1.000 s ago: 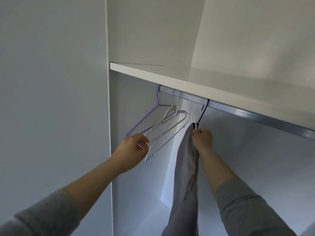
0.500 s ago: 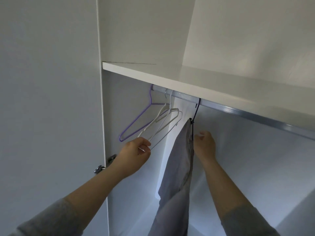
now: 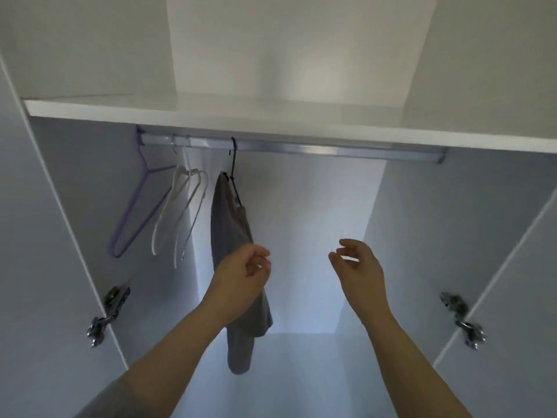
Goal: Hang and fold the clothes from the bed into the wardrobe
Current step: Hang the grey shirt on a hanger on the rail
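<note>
Garment [image 3: 227, 230] hung on rail [image 3: 301, 149] inside wardrobe [image 3: 452, 236]
Draped from dark hanger [image 3: 233, 164], beside spare hangers [image 3: 179, 178]; left hand [image 3: 241, 279] loosely curled before it, gripping nothing; right hand [image 3: 358, 267] likewise empty, well apart

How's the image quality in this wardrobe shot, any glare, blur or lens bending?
Head view: a soft bright patch glares on the back wall above the shelf, with faint sheen on the rail; head view: the wide lens splays the side panels outward; head view: the left hand and right hand look slightly soft, and the grey garment hangs in bluish shade.
</note>
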Demonstrator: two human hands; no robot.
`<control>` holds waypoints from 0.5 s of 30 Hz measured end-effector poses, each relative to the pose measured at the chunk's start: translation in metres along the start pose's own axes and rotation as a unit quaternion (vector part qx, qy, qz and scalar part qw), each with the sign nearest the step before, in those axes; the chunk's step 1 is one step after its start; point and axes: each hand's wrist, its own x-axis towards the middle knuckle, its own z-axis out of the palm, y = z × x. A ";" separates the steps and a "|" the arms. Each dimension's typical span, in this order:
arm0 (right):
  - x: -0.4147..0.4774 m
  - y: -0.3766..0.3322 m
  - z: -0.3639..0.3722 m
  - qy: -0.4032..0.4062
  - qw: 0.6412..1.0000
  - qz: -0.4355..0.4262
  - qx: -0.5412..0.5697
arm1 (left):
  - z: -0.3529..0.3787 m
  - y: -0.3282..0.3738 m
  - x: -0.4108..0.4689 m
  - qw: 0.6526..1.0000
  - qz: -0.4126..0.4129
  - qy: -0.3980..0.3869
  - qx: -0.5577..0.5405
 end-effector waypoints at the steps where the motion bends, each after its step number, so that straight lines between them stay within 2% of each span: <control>1: -0.013 0.000 -0.016 0.017 1.000 0.004 -0.008 | 0.011 0.006 -0.006 1.000 0.011 -0.020 -0.013; 9: -0.095 -0.018 -0.139 0.191 0.981 -0.005 -0.024 | 0.091 0.099 -0.053 0.975 0.121 -0.145 -0.116; 15: -0.161 -0.048 -0.238 0.305 0.949 -0.078 -0.018 | 0.147 0.186 -0.112 0.929 0.202 -0.230 -0.206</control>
